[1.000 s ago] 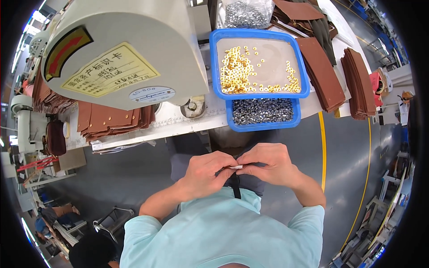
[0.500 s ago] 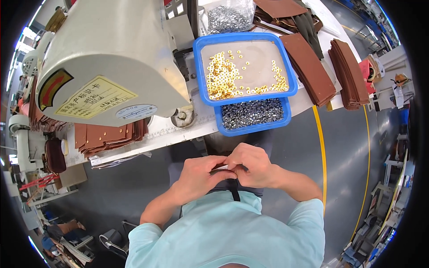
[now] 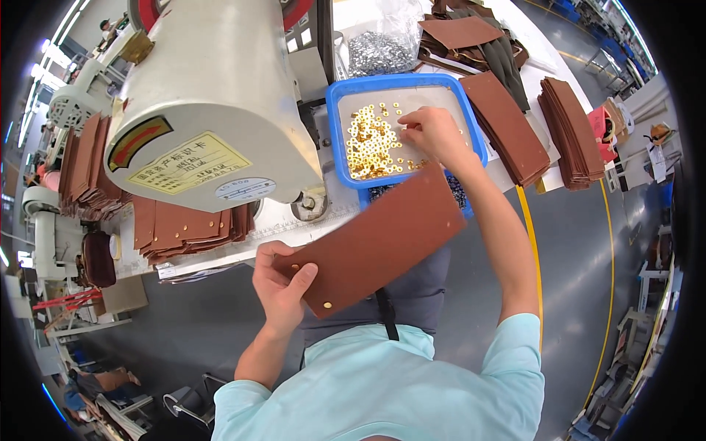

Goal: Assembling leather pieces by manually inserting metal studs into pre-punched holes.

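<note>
A brown leather panel (image 3: pixel 382 246) is held in my left hand (image 3: pixel 281 287), thumb on top and fingers beneath its lower left end. Two round gold studs show at that end, one beside the thumb and one near the corner. My right hand (image 3: pixel 435 136) hangs over a blue tray (image 3: pixel 332 121) holding small gold ring-shaped fittings (image 3: pixel 371 140). Its fingertips are drawn together in a pinch; what is between them, if anything, is too small to make out. A lower blue tray with dark metal fittings (image 3: pixel 457 192) is partly hidden by the panel.
On the left stands a large cream press machine (image 3: pixel 220 95), with studded leather panels (image 3: pixel 184 229) stacked below it. Leather stacks (image 3: pixel 507 132) (image 3: pixel 570 136) lie right of the trays. Behind them are a clear bag of metal fittings (image 3: pixel 379 53) and further leather pieces (image 3: pixel 460 33).
My hands were together in front of my body and are now apart. The right has reached forward over the gold fittings; the left now holds the leather panel out flat in view.
</note>
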### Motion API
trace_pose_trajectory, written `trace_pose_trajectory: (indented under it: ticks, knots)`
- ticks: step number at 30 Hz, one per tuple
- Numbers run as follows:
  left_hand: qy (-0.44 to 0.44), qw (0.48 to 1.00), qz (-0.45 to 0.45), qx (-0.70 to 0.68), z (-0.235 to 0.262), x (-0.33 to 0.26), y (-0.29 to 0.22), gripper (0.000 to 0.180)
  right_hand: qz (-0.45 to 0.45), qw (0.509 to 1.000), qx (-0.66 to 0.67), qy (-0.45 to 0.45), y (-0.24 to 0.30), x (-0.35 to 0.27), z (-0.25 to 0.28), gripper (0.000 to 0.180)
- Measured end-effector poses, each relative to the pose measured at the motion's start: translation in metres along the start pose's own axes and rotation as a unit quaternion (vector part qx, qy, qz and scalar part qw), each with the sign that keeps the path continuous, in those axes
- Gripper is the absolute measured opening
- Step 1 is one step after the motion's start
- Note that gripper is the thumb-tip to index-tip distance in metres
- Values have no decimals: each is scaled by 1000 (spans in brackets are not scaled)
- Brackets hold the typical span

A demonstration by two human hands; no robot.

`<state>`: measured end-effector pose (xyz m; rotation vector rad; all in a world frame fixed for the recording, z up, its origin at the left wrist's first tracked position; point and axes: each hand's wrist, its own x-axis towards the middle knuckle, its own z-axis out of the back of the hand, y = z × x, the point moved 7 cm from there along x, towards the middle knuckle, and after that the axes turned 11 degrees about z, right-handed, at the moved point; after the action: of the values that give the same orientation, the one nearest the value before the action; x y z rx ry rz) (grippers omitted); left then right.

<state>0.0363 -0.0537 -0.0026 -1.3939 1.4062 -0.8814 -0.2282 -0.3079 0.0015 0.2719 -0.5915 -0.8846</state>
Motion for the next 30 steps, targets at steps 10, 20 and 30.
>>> trace_pose_trajectory:
  ticks: [10, 20, 30]
  knots:
    - [-36, 937, 340, -72, -7, -42, 115, 59, -14, 976, -172, 134, 2, 24, -13, 12]
    - [194, 899, 386, 71, -34, -13, 138, 24, -71, 971, 211, -89, 73, -94, 34, 10]
    - [208, 897, 381, 81, -39, -4, 143, 26, 0, 994, 78, -82, 79, -128, 14, 12]
